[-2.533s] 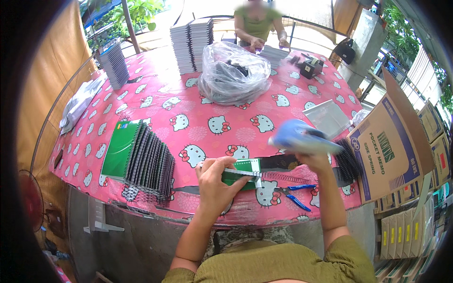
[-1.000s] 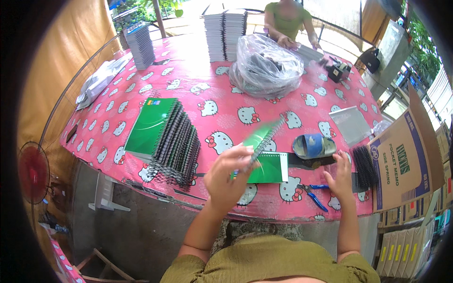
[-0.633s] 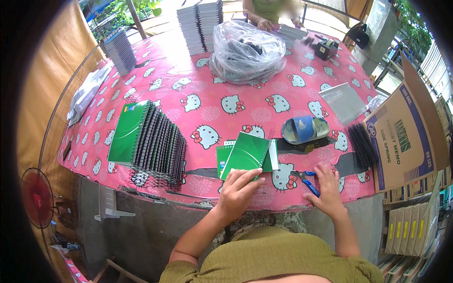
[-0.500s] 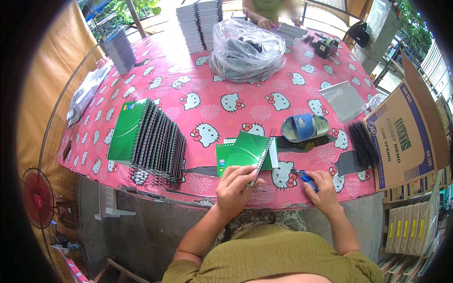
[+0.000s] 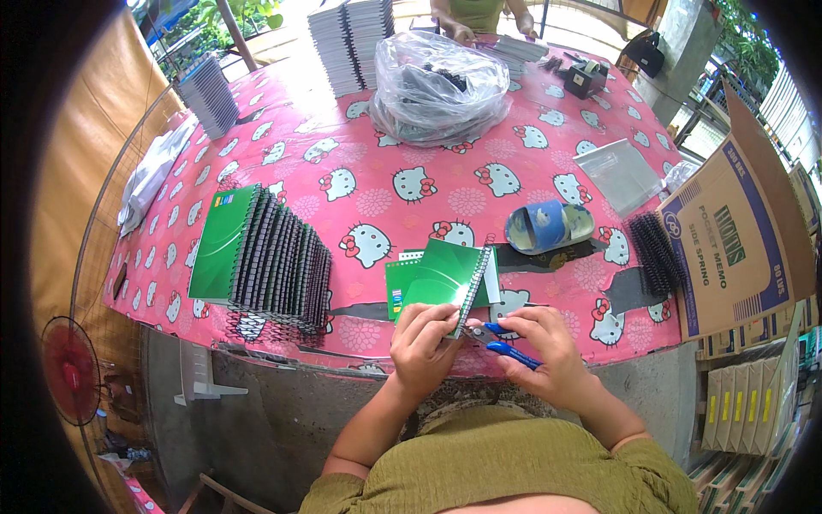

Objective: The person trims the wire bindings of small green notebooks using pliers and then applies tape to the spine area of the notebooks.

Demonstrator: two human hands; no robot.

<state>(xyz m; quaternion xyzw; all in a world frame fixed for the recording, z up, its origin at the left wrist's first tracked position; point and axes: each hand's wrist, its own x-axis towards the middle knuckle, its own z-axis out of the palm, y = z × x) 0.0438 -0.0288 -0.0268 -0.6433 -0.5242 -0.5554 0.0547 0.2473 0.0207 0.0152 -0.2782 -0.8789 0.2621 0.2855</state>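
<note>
My left hand [image 5: 425,343] is closed on the near end of a green spiral notebook [image 5: 448,272], which lies tilted on the table in front of me. A wire coil runs along the notebook's right edge, its far end sticking out past the cover. Beneath it, partly hidden, are another green cover [image 5: 397,281] and white sheets. In my right hand [image 5: 548,355] are blue-handled pliers [image 5: 505,343], handles spread, their jaws at the near end of the coil. To the left leans a thick row of green spiral notebooks [image 5: 265,257].
A blue slide sandal [image 5: 548,226] rests beyond the notebook. Black coils [image 5: 655,257] lie beside a cardboard box [image 5: 728,231] at right. A clear plastic bag [image 5: 441,94] and notebook stacks [image 5: 351,47] stand farther back. Across the table, another person's hands [image 5: 464,34] are near papers.
My right hand has brought the pliers leftward to the near end of the coil, and their handles now show spread. My left hand keeps its hold on the notebook.
</note>
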